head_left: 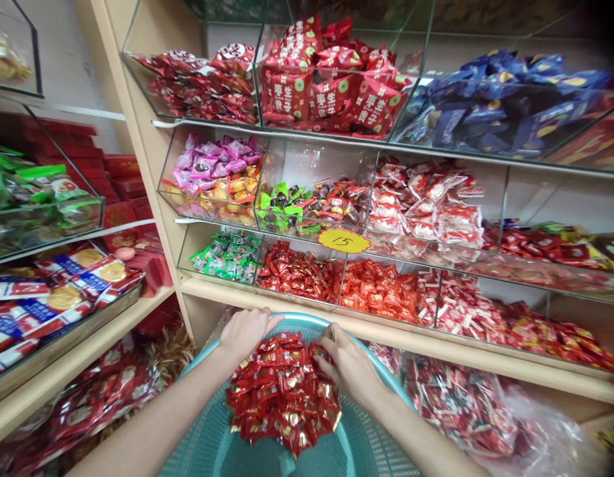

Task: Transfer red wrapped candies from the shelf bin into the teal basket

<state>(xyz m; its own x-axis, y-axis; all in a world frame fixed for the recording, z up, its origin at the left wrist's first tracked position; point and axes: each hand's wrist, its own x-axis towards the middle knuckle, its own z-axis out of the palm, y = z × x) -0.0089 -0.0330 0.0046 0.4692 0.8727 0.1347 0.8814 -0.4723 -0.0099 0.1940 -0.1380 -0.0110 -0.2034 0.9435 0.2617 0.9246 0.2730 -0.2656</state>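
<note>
A teal plastic basket (359,427) with mesh sides stands below the lowest shelf, holding a heap of red-wrapped candies (287,391) with gold patches. My left hand (250,334) is closed over the basket's far rim on the left, its thumb stretched along the rim. On the right side of the heap, my right hand (344,361) reaches inside the basket. Its fingers are curled against the red candies at the heap's edge; how many it grips is hidden. Straight ahead, a clear bin of similar small red candies (297,271) sits on the bottom row.
Clear bins rise in tiers ahead, with orange-red candies (379,288), green-and-silver candies (227,255) and a yellow price tag (344,240). A wooden shelf edge (386,334) runs just beyond the basket. Blue-and-white biscuit packs (63,291) lie left; bagged sweets (460,404) lie lower right.
</note>
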